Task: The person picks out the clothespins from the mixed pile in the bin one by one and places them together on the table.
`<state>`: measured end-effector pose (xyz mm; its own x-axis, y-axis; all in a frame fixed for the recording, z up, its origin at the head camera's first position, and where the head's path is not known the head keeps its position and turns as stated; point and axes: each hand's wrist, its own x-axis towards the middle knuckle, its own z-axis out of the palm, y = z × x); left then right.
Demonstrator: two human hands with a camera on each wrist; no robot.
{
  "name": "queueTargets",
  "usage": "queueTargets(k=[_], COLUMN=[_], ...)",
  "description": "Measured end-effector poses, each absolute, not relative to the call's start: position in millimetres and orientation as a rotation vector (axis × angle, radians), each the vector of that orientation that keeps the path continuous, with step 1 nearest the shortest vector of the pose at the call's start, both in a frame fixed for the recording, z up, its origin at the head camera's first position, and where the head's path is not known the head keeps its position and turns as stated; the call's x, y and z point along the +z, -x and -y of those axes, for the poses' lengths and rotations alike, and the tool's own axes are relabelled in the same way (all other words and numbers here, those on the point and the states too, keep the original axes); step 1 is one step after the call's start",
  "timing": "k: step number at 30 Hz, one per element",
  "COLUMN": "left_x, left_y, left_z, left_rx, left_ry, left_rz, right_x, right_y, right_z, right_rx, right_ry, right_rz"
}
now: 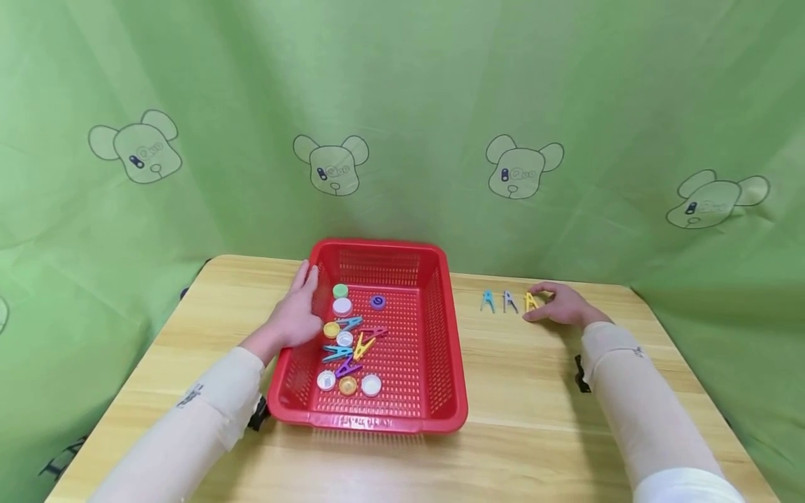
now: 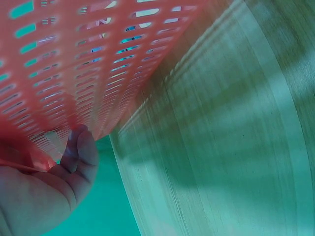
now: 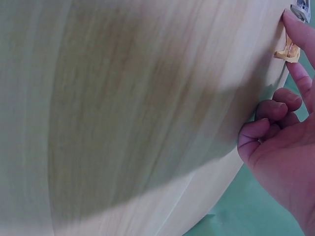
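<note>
On the left side of the red plastic basket point(image 1: 448, 335), my left hand point(image 1: 300, 311) grips the rim; in the left wrist view, bent fingers point(image 2: 84, 147) lie against the outside of the slotted wall. My right hand point(image 1: 562, 305) is at the far right of the table, where thumb and forefinger pinch a yellow clothespin point(image 1: 530, 301) lying on the wood. The right wrist view shows the other fingers curled in beneath. Left of that clothespin lie a purple-grey clothespin point(image 1: 509, 302) and a blue clothespin point(image 1: 488, 300), forming a row.
Inside the basket are several bottle caps, among them a green cap point(image 1: 340, 290) and a purple cap point(image 1: 377, 302). Several clothespins lie there too, including another yellow clothespin point(image 1: 362, 346). A green curtain point(image 1: 428, 91) hangs behind the wooden table point(image 1: 522, 419).
</note>
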<state>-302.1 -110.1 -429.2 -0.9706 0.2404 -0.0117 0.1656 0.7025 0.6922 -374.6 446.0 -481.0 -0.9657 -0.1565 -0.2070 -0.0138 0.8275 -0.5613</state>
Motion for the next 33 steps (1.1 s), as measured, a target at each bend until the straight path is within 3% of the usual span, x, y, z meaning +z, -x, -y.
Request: queueTargets(k=[13, 33], left_x=[-429.1, -430.0], left_y=[302.2, 302.5], left_z=[109.6, 110.2], left_rx=[1.157, 1.161], left_ry=[-0.317, -0.312], left_rz=[-2.776, -2.776], right_x=[-451.4, -399.6], right_y=[370.3, 379.4], right_z=[-441.1, -393.5], right_rx=[-0.888, -0.926], right_ry=[0.105, 0.319], right_rz=[-2.688, -2.767])
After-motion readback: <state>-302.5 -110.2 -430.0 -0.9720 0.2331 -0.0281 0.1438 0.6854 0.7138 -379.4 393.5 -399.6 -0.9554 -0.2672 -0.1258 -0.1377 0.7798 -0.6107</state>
